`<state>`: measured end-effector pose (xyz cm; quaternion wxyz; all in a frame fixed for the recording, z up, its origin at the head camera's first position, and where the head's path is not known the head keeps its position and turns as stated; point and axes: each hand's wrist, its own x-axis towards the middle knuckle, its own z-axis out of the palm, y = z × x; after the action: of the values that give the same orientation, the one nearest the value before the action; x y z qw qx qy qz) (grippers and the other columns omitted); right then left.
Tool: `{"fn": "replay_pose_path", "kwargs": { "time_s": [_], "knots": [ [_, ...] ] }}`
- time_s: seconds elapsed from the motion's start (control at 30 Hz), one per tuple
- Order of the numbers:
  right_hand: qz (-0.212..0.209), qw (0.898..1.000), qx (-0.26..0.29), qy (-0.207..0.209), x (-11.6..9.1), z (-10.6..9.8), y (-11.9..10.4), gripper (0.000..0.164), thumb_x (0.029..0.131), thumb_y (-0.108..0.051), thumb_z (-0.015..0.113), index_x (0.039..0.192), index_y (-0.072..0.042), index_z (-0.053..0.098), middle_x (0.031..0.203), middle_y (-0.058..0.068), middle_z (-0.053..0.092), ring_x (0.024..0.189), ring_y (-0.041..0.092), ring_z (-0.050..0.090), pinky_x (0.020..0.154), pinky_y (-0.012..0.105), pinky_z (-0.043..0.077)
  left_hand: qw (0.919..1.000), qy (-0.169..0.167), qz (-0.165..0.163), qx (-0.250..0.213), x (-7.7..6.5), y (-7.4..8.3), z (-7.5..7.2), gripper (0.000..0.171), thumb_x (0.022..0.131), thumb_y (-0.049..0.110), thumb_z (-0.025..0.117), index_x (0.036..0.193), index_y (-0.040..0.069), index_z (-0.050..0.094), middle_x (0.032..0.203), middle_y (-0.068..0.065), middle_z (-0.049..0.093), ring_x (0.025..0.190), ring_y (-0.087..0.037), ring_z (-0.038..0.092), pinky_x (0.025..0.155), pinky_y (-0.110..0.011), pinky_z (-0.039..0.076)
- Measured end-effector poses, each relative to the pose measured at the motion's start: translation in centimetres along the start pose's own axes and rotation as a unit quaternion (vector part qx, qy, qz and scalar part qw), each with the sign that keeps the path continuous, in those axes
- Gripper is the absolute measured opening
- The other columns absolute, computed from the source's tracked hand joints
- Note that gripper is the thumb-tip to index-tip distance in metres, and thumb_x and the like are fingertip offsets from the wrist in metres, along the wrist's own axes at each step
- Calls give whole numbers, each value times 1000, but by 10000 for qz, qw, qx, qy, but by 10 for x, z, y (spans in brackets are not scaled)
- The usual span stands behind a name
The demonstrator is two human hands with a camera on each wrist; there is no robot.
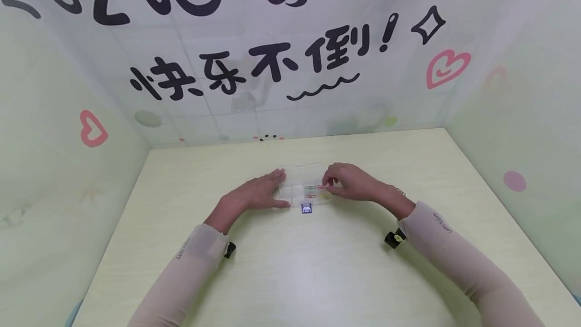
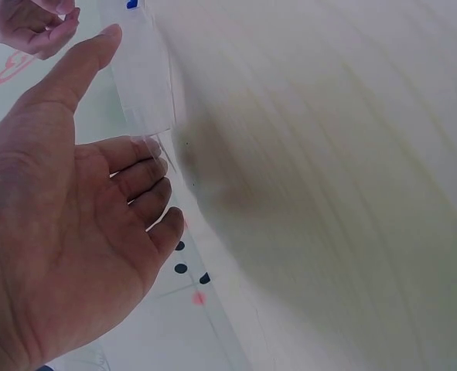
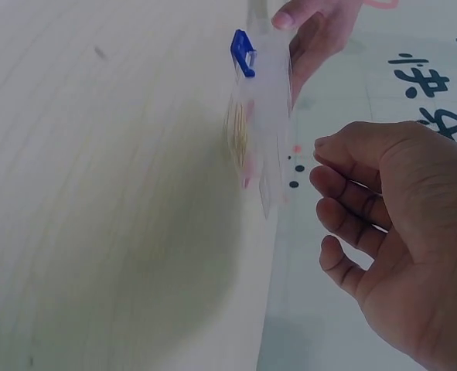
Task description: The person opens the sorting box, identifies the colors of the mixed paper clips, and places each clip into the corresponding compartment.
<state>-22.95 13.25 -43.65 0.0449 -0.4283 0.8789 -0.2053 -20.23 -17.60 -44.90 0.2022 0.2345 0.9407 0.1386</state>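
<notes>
A clear plastic compartment box lies with its lid folded back, a blue clasp at its front edge. In its right compartments are a green paper clip, a red paper clip, a pink paper clip and some yellowish pieces. My left hand rests on the box's left side, fingers extended over the rim and thumb at the front. Above the right compartments hovers my right hand, fingers loosely bent and fingertips beside the pink clip; nothing shows between them in the right wrist view.
The pale wooden table meets a printed fabric wall behind the box, with more fabric at both sides. Small black devices, one near the left sleeve and one by the right sleeve, sit at the cuffs.
</notes>
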Motion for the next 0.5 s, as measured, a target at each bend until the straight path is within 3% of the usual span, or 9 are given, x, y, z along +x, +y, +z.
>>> {"fn": "replay_pose_path", "kwargs": {
  "time_s": [0.5],
  "knots": [
    [236,9997,-56,43,-38,-23,27,10,96,-3,74,104,-2,78,96,2,71,88,20,65,79,37,58,9999,-40,-95,36,-2,3,-1,98,99,59,67,168,5,23,177,-10,14,163,-27,17,130,-50,24]
  ]
}}
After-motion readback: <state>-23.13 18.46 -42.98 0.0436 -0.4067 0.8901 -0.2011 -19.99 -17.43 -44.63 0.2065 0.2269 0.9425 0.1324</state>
